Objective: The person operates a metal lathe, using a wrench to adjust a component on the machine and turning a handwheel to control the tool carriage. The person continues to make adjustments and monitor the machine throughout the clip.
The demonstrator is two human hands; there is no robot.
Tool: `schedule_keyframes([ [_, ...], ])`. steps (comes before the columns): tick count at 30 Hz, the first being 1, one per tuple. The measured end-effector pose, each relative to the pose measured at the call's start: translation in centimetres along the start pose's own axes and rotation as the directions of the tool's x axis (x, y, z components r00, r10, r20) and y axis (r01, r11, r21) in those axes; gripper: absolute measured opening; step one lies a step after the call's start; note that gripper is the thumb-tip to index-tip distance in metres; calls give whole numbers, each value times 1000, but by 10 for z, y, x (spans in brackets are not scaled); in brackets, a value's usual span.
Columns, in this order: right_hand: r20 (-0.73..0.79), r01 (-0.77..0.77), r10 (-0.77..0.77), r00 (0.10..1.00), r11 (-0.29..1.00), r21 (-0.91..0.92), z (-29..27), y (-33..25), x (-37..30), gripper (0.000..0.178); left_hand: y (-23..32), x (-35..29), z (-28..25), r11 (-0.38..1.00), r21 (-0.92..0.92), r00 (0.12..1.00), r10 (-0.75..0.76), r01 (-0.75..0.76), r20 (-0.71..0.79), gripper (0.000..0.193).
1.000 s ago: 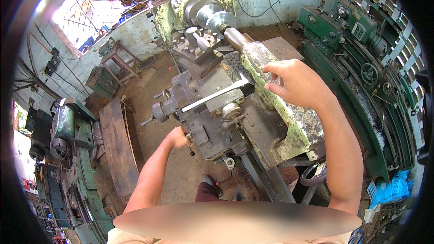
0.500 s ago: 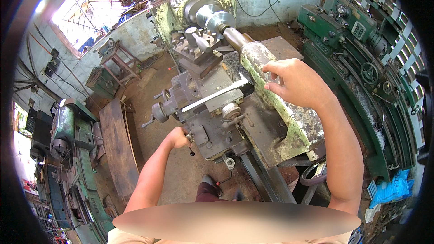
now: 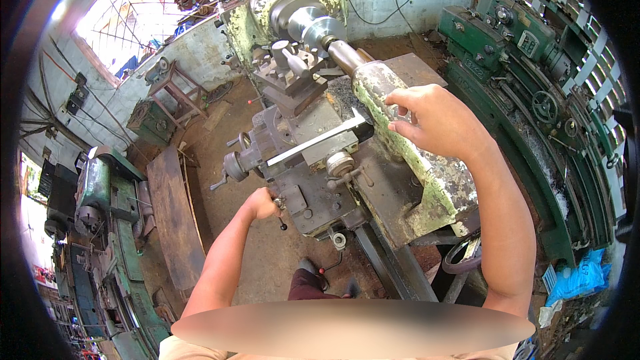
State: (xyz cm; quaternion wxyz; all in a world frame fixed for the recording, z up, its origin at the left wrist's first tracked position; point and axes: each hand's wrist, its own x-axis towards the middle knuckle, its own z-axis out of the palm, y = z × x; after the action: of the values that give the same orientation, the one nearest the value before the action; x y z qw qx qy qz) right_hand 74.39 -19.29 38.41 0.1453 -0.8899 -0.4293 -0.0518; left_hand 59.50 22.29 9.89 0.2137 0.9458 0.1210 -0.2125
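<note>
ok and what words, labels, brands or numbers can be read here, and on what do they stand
I won't copy wording.
Crinkled blue plastic bag: lettering, partly folded away.
Green metal lathe headstock, right side: lettering, blurred.
Pale rectangular panel beside it: too small to read.

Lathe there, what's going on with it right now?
A person's left hand is at the edge of the carriage, near a black-knobbed lever; its grip is unclear. The right hand is over the tailstock, holding nothing. A caliper lies untouched between them, and a shiny disc sits in line with the tailstock.
</note>
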Motion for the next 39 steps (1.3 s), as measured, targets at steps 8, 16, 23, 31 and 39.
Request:
schedule_keyframes([
  [8, -8, 13, -13, 1000, 1000, 13, -1, 1, 0, 31, -5, 3, 3, 1000, 9, 1000, 20, -20, -3, 44],
  [16, -1, 1, -1, 1000, 1000, 8, 0, 0, 0, 32, 1, 0, 0, 999, 46, 1000, 21, -20, -8, 47],
  [23, 3, 8, -8, 1000, 1000, 15, 0, 0, 0, 32, 7, -3, -4, 1000, 21, 1000, -21, 20, 13, 45],
  [31, 7, 7, -7, 1000, 1000, 21, -1, -2, 0, 32, 8, -4, -4, 999, 17, 999, -29, 29, 13, 44],
  [39, -3, 12, -12, 1000, 1000, 25, 0, 0, 0, 32, 4, -3, -2, 999, 37, 1000, 13, -12, -7, 48],
])
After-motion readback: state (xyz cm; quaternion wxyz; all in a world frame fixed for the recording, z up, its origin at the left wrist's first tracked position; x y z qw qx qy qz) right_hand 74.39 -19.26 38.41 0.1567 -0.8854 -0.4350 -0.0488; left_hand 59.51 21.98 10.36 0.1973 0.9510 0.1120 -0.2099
